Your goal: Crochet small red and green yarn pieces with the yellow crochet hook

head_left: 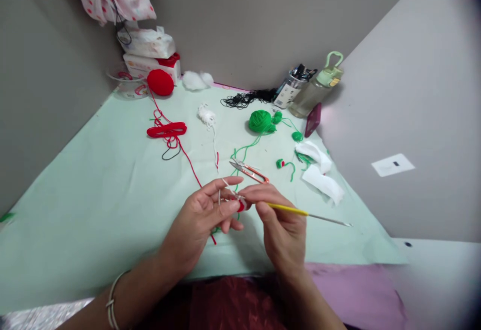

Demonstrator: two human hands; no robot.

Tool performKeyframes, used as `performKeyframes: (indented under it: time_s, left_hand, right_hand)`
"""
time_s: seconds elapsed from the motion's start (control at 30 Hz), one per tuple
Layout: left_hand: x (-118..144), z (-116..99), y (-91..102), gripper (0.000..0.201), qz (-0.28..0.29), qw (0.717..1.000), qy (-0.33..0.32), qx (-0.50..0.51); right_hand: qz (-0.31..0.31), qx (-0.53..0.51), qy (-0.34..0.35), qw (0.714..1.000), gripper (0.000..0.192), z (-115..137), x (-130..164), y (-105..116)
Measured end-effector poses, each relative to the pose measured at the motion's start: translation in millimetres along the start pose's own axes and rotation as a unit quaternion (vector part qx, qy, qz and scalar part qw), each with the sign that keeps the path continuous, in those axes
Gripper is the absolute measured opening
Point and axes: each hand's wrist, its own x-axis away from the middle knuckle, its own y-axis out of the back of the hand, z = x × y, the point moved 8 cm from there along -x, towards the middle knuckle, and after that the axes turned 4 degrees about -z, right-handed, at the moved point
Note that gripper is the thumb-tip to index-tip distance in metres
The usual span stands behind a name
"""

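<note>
My left hand point(203, 219) pinches a small red and white crochet piece point(241, 204), with white yarn looped over its index finger. My right hand point(280, 224) grips a yellow-handled crochet hook point(300, 212); the metal shaft points right and the hook end meets the piece between my fingertips. Red yarn point(191, 167) trails from the piece up the pale green table cover point(93, 194) to a red yarn ball point(160, 82). Orange thread snips point(250, 170) lie just beyond my hands.
A green yarn ball point(260, 121), small green pieces, white yarn point(207, 115), black yarn point(244, 99) and white fabric scraps point(321, 172) lie about. At the back stand a pen cup point(289, 88), a bottle point(317, 89), tissue packs point(148, 44) and stuffing. Grey walls enclose the table.
</note>
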Motion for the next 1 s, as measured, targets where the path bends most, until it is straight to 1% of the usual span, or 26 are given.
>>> performKeyframes:
  time_s: [0.17, 0.33, 0.37, 0.43, 0.57, 0.63, 0.67, 0.73, 0.8, 0.87, 0.93, 1.0]
  left_hand:
    - [3, 2, -1.4, 0.039, 0.01, 1.0, -0.004, -0.012]
    - [1, 3, -2.7, 0.066, 0.008, 1.0, 0.01, -0.016]
    - [1, 4, -2.6, 0.068, 0.012, 1.0, 0.019, -0.012]
    - [1, 5, -2.5, 0.065, 0.03, 0.999, 0.039, 0.01]
    - [3, 5, -2.7, 0.048, 0.065, 0.994, 0.069, 0.054]
    - [3, 5, -2.1, 0.043, 0.062, 0.995, 0.065, 0.046]
    - [2, 5, -1.6, 0.042, 0.055, 0.997, 0.054, 0.031]
    - [1, 4, -0.1, 0.041, 0.038, 0.999, 0.025, -0.016]
    - [0, 4, 1.0, 0.043, 0.024, 0.998, 0.001, -0.063]
    - [0, 4, 1.5, 0.043, 0.018, 0.996, -0.01, -0.082]
    - [0, 2, 1.4, 0.041, 0.018, 0.997, -0.02, -0.073]
    - [0, 0, 1.0, 0.035, 0.022, 0.998, -0.028, -0.057]
  right_hand:
    - [-0.014, -0.032, -0.033, 0.999, 0.017, -6, 2, 3]
    - [0.006, -0.002, -0.01, 1.0, 0.016, -2, 2, 0]
    - [0.006, -0.009, -0.013, 1.0, 0.016, -3, 2, 0]
    - [-0.008, -0.039, -0.036, 0.999, 0.017, -7, 2, 3]
    - [-0.044, -0.115, -0.109, 0.986, 0.02, -19, -2, 8]
    - [-0.038, -0.146, -0.14, 0.979, 0.02, -22, -3, 7]
    - [-0.033, -0.152, -0.144, 0.977, 0.02, -23, -3, 5]
    - [-0.019, -0.129, -0.125, 0.984, 0.019, -20, -3, 3]
    - [-0.004, -0.077, -0.085, 0.993, 0.017, -16, -1, 2]
    - [0.0, -0.049, -0.061, 0.997, 0.015, -14, 1, 1]
    - [-0.007, -0.062, -0.064, 0.996, 0.016, -16, 2, 3]
    - [-0.013, -0.09, -0.082, 0.992, 0.017, -18, 2, 4]
